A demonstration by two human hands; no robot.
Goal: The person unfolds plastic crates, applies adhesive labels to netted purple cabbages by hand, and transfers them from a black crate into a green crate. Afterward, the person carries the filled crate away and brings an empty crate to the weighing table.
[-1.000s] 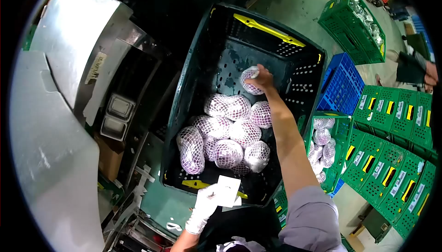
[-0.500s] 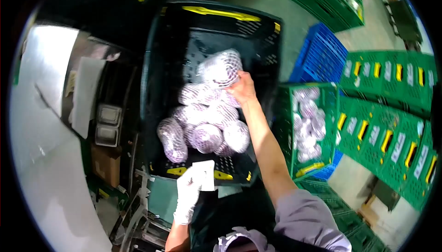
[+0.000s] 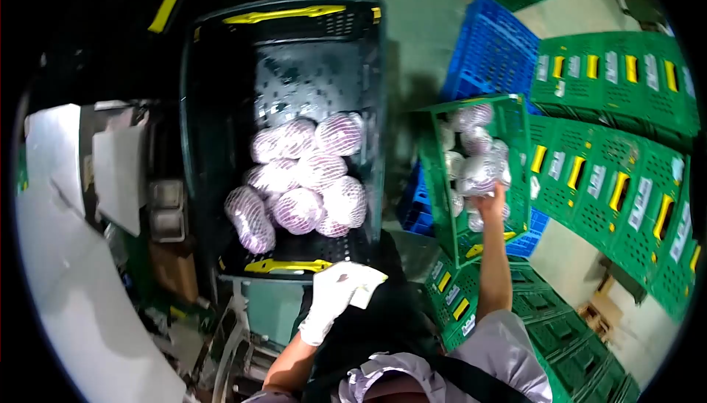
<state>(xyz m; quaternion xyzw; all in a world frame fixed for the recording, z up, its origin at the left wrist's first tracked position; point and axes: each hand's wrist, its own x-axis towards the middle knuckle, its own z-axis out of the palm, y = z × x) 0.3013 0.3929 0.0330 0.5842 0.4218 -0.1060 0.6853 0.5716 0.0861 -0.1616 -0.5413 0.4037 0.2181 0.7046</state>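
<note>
Netted pack (image 3: 479, 172) at frame right, grasped by your right hand (image 3: 492, 202), seems mid-placement in the green crate (image 3: 436, 182); release needs firm seating. Your left hand (image 3: 335, 292) pinches white paper (image 3: 363, 297).

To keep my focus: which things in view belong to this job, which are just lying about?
Apparently in the job: netted packs, dark crate, open green crate, white paper, left hand, right hand.

Apparently lying about: silvery trays, cardboard box, stacked green crates.

- Grey-green floor (image 3: 409, 12) at upper middle, paler toward lower right
- Smooth pale panel (image 3: 96, 322) down the left side, catching light
- Stacked green crates (image 3: 605, 158) at right
- Deep shadow, upper left
</note>
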